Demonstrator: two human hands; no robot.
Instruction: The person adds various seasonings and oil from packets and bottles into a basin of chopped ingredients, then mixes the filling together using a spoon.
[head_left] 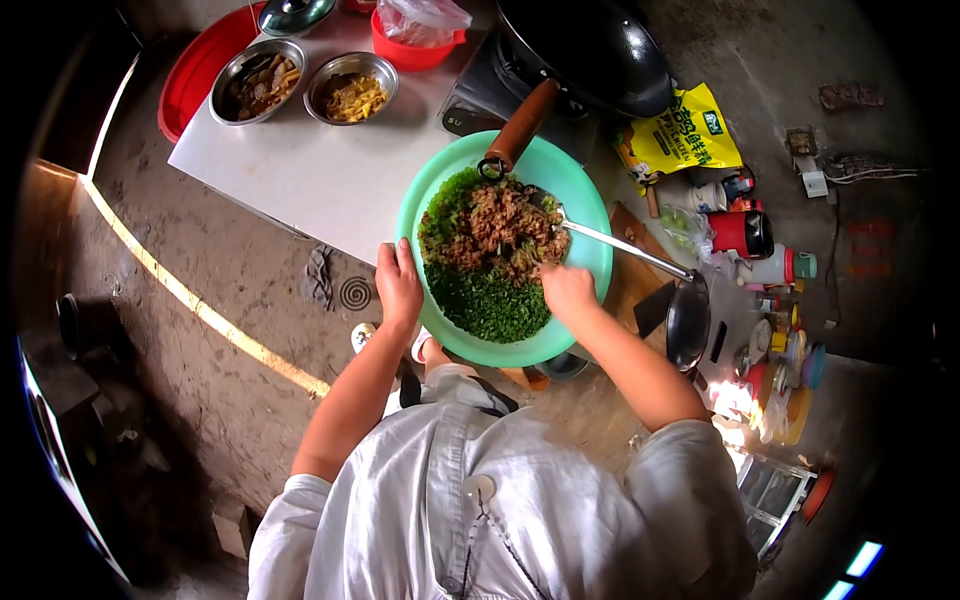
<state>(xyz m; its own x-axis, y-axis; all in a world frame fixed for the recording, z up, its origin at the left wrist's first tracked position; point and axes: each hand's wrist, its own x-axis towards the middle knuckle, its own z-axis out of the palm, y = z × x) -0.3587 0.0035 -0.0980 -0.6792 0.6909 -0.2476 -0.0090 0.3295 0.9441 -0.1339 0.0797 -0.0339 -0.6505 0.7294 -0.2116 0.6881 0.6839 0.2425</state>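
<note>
One basin past the edge, one handle above it

The pale-green round plastic basin (592, 190) appears to overhang the near edge of the white desk (300, 180); if the left hand (400, 285), clamped on its left rim, slackens, brown mince (500, 220) and chopped greens (490, 305) could spill. The right hand (570, 292) curls at the right side; I cannot tell whether its grip holds anything. Bumping the brown wooden handle (525, 125) could shift the black metal wok (610, 45). Counted: one basin, one wok, two hands, two steel bowls (223, 95) (314, 98).
</note>
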